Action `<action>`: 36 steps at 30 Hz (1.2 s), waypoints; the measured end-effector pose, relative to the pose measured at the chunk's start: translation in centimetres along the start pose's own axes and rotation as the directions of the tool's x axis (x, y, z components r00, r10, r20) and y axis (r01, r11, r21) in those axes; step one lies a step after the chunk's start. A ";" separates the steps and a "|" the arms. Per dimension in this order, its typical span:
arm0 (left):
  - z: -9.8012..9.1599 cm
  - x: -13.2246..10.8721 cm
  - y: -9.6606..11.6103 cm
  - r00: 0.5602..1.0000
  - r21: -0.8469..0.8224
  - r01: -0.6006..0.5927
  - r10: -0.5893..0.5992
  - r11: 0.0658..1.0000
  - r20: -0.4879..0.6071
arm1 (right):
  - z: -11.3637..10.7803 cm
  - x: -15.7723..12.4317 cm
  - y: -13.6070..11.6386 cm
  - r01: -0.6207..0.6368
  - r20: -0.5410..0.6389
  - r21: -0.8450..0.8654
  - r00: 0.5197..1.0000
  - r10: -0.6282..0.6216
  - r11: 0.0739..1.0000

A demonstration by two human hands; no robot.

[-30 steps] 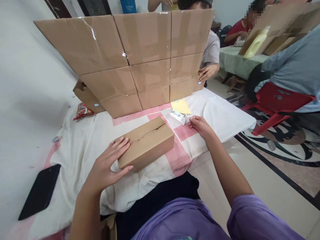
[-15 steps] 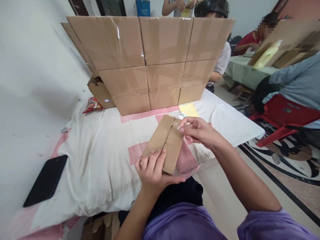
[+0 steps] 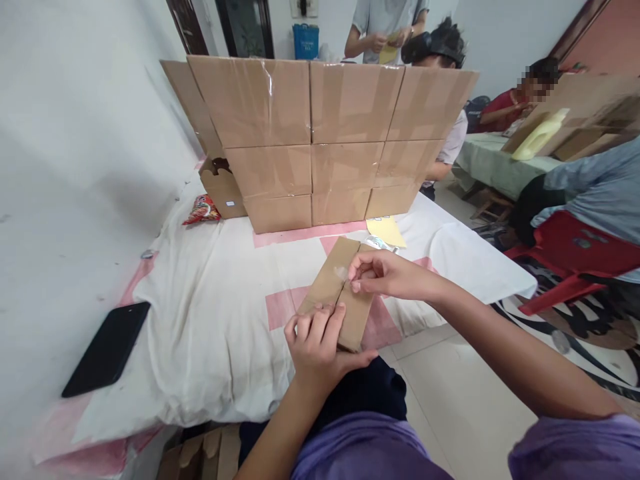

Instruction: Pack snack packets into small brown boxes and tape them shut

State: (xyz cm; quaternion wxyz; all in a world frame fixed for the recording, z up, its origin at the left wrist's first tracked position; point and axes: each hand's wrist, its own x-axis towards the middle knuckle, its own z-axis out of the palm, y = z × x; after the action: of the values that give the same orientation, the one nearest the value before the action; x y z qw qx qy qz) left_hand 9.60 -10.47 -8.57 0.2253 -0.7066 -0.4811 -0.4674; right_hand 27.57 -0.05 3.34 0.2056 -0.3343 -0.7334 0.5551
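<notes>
A small brown cardboard box (image 3: 325,273) with a seam down its top lies tilted across the near part of the table. My left hand (image 3: 317,340) grips its near end, fingers laid over the top and thumb along the near side. Just above the seam, my right hand (image 3: 373,273) is closed in a pinch. A shiny patch of clear tape (image 3: 341,273) shows at its fingertips; how much of it the fingers hold is hidden. Behind the right hand lie a yellow sheet of paper (image 3: 387,232) and a shiny silvery wrapper (image 3: 379,243).
A wall of taped cardboard boxes (image 3: 345,170) stands at the back. Left of it are an open carton (image 3: 225,190) and a red snack packet (image 3: 203,211). A black phone or tablet (image 3: 107,348) lies far left. Other people sit and stand beyond; a red chair (image 3: 585,250) is at right.
My right hand has moved left along the box top, from its far right edge to the seam. My left hand keeps its hold on the box. The whole view has shifted slightly.
</notes>
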 end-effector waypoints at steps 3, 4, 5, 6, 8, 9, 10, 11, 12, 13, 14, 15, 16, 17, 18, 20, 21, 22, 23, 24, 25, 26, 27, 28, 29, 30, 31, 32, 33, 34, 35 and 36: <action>-0.1 0.1 0.3 0.999 -0.020 0.045 -0.045 0.999 -0.003 | 0.1 0.0 0.2 -0.014 0.026 0.022 1.000 0.014 1.000; -0.1 0.1 0.4 0.998 -0.024 0.059 -0.059 0.998 0.000 | 0.1 -0.1 0.2 -0.012 0.028 0.019 1.000 0.011 1.000; -0.1 0.1 0.5 0.998 -0.026 0.067 -0.067 0.997 0.000 | 0.1 -0.1 0.3 -0.008 0.028 0.015 1.000 0.008 1.000; -0.2 0.2 0.6 0.998 -0.028 0.070 -0.070 0.997 -0.001 | 0.1 -0.1 0.3 -0.007 0.027 0.012 1.000 0.006 1.000; -0.6 0.4 0.5 0.996 -0.063 0.086 -0.085 0.994 0.015 | 0.1 -0.1 0.3 -0.018 0.029 0.025 0.999 0.017 1.000; -0.9 0.7 0.4 0.993 -0.104 0.110 -0.105 0.989 0.048 | 0.1 0.0 0.3 -0.024 0.030 0.031 0.999 0.023 0.999; -1.2 1.1 0.2 0.987 -0.150 0.142 -0.129 0.979 0.093 | 0.1 0.0 0.3 -0.022 0.028 0.034 0.999 0.021 0.999; -1.6 1.7 -0.1 0.978 -0.187 0.179 -0.154 0.966 0.141 | 0.2 0.0 0.3 -0.013 0.024 0.031 1.000 0.012 0.999; -1.9 2.3 -0.5 0.963 -0.217 0.230 -0.190 0.949 0.190 | 0.3 0.0 0.3 0.005 0.021 0.021 1.000 -0.006 1.000; -2.1 3.1 -0.9 0.942 -0.240 0.295 -0.239 0.925 0.236 | 0.4 -0.1 0.3 0.030 0.020 0.004 0.999 -0.031 1.000; -2.3 4.0 -1.4 0.913 -0.259 0.368 -0.295 0.893 0.281 | 0.5 -0.1 0.3 0.058 0.024 -0.025 0.998 -0.057 0.998; -2.4 4.8 -1.9 0.883 -0.286 0.434 -0.340 0.854 0.324 | 0.7 -0.2 0.3 0.083 0.032 -0.063 0.996 -0.081 0.995; -2.4 5.6 -2.3 0.854 -0.324 0.489 -0.367 0.810 0.369 | 0.9 -0.4 0.3 0.106 0.042 -0.110 0.994 -0.102 0.988; -2.4 6.2 -2.7 0.835 -0.367 0.521 -0.371 0.771 0.407 | 1.1 -0.5 0.3 0.127 0.050 -0.161 0.991 -0.120 0.979; -2.3 6.7 -3.1 0.831 -0.406 0.529 -0.358 0.746 0.425 | 1.3 -0.7 0.3 0.141 0.055 -0.208 0.990 -0.132 0.968; -2.0 7.0 -3.4 0.864 -0.456 0.484 -0.322 0.747 0.388 | 1.6 -0.9 0.4 0.139 0.036 -0.264 0.990 -0.134 0.955; -1.8 6.9 -3.4 0.884 -0.469 0.452 -0.312 0.759 0.348 | 1.8 -1.0 0.5 0.127 0.021 -0.268 0.992 -0.126 0.955; -1.7 6.7 -3.3 0.902 -0.476 0.422 -0.304 0.771 0.306 | 1.8 -1.0 0.5 0.113 0.008 -0.264 0.993 -0.115 0.958; -1.5 6.4 -3.2 0.919 -0.485 0.389 -0.292 0.783 0.265 | 1.9 -1.0 0.6 0.099 0.002 -0.255 0.995 -0.102 0.962; -1.4 6.0 -3.0 0.934 -0.494 0.355 -0.277 0.793 0.227 | 1.9 -1.0 0.7 0.089 0.003 -0.251 0.996 -0.092 0.964; -1.3 5.6 -2.9 0.945 -0.502 0.325 -0.259 0.801 0.198 | 1.9 -0.9 0.7 0.084 0.009 -0.255 0.996 -0.085 0.963; -1.2 5.3 -2.7 0.953 -0.508 0.302 -0.247 0.807 0.175 | 1.9 -0.9 0.7 0.084 0.018 -0.270 0.996 -0.082 0.959; -1.1 5.0 -2.6 0.957 -0.512 0.289 -0.243 0.809 0.158 | 1.9 -0.8 0.7 0.086 0.023 -0.295 0.996 -0.083 0.952; -1.0 4.8 -2.5 0.959 -0.516 0.284 -0.245 0.808 0.144 | 1.9 -0.8 0.6 0.089 0.025 -0.326 0.996 -0.086 0.941; -0.9 4.6 -2.5 0.959 -0.520 0.284 -0.251 0.806 0.135 | 2.0 -0.7 0.5 0.094 0.027 -0.359 0.996 -0.091 0.929; -0.9 4.4 -2.4 0.956 -0.524 0.290 -0.262 0.801 0.129 | 2.0 -0.7 0.4 0.101 0.031 -0.389 0.995 -0.097 0.916; -0.9 4.3 -2.4 0.953 -0.530 0.300 -0.276 0.793 0.127 | 2.1 -0.7 0.3 0.108 0.036 -0.414 0.994 -0.102 0.904; -0.9 4.3 -2.5 0.947 -0.536 0.316 -0.296 0.783 0.126 | 2.1 -0.6 0.2 0.111 0.038 -0.435 0.994 -0.105 0.894; -0.9 4.2 -2.5 0.938 -0.544 0.339 -0.324 0.768 0.126 | 2.2 -0.6 0.2 0.110 0.035 -0.451 0.994 -0.105 0.886; -1.0 4.2 -2.6 0.924 -0.552 0.368 -0.362 0.748 0.125 | 2.2 -0.6 0.2 0.106 0.029 -0.463 0.994 -0.104 0.880; -1.1 4.2 -2.7 0.905 -0.562 0.402 -0.406 0.723 0.124 | 2.2 -0.6 0.3 0.098 0.021 -0.466 0.995 -0.100 0.879; -1.2 4.3 -2.9 0.885 -0.572 0.433 -0.449 0.696 0.124 | 2.1 -0.6 0.4 0.090 0.012 -0.459 0.995 -0.095 0.884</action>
State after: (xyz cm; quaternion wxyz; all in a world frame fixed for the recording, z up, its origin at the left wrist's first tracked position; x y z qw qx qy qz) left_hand 6.94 -8.16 -4.65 -0.1154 -0.5987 -0.4659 -0.6412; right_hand 26.69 -1.88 2.32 0.1510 -0.3413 -0.8576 0.3538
